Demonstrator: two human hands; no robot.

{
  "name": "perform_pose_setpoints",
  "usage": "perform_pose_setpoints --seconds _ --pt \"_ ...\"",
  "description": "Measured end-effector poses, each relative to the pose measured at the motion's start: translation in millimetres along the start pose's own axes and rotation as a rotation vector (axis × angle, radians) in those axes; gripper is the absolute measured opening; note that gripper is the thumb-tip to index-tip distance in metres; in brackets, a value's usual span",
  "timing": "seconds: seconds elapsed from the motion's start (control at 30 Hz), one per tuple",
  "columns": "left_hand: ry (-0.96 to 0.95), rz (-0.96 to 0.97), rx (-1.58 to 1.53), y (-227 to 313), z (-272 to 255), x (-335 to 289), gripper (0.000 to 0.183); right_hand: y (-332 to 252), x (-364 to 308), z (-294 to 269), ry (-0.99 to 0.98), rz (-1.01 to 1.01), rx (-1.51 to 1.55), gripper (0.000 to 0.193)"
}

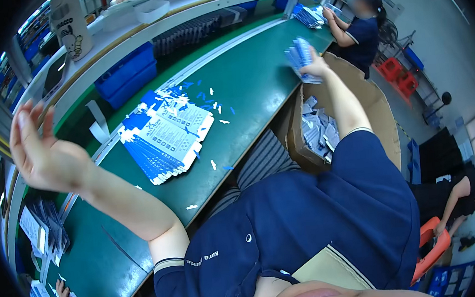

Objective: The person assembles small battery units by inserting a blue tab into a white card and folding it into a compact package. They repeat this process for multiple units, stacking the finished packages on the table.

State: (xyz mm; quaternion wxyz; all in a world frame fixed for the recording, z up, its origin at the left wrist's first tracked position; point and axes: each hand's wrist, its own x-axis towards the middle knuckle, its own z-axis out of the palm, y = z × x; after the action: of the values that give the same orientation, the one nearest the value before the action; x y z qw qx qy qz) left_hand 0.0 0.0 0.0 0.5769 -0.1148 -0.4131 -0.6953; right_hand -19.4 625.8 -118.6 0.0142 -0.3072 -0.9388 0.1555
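Note:
My right hand [316, 66] is closed around a bundle of blue-and-white folded card boxes [299, 57], held out at the right over the table's edge, above a big open cardboard carton [380, 112]. My left hand [51, 157] is raised at the far left near the shelf, fingers apart and nothing in them. Between the two, a fanned stack of flat blue-and-white printed box blanks [164, 135] lies on the green table [244, 92]. Small white and blue paper scraps [211, 97] are strewn over the stack and beside it.
Grey-white packed pieces [319, 128] lie inside the carton. A blue bin [126, 76] stands under the shelf [112, 44], which carries a decorated cup [72, 30]. Another person [364, 27] works at the table's far end; someone's hand [63, 293] shows at the lower left.

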Motion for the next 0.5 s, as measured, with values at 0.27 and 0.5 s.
perform_pose_setpoints --seconds 0.27,0.5 --pt "-0.016 0.044 -0.089 -6.8 -24.6 11.8 0.019 150.6 -49.3 -114.5 0.122 0.751 -0.140 0.134" --pt "-0.093 0.039 -0.113 -4.4 -30.4 14.1 0.022 199.6 -76.8 -231.5 -0.021 0.635 0.104 0.100"
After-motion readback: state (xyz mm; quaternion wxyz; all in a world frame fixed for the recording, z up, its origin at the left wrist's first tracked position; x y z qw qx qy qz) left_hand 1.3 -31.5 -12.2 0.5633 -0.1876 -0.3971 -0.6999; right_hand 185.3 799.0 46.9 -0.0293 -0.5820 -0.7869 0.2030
